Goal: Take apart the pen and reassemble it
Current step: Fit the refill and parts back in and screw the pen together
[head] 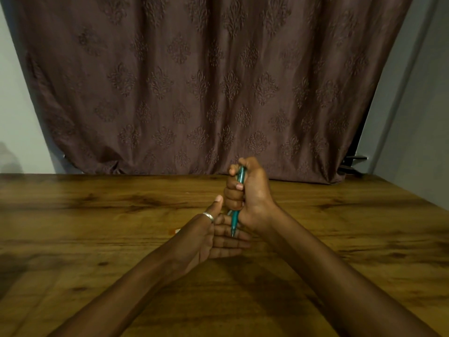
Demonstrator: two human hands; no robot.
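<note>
A teal pen (235, 218) stands nearly upright in my right hand (250, 195), which is closed in a fist around its barrel. The pen's top end shows above the fist near the thumb, and its tip points down. My left hand (216, 235) lies open, palm up, just below the fist, fingers straight and thumb raised, with a silver ring on the thumb. The pen's tip touches or hovers right over the left fingers; I cannot tell which. Most of the barrel is hidden inside the fist.
Both hands hover over a wooden table (97, 239). A small orange-and-white bit (175, 231) lies on the table left of my left hand. A brown patterned curtain (206, 81) hangs behind the table's far edge.
</note>
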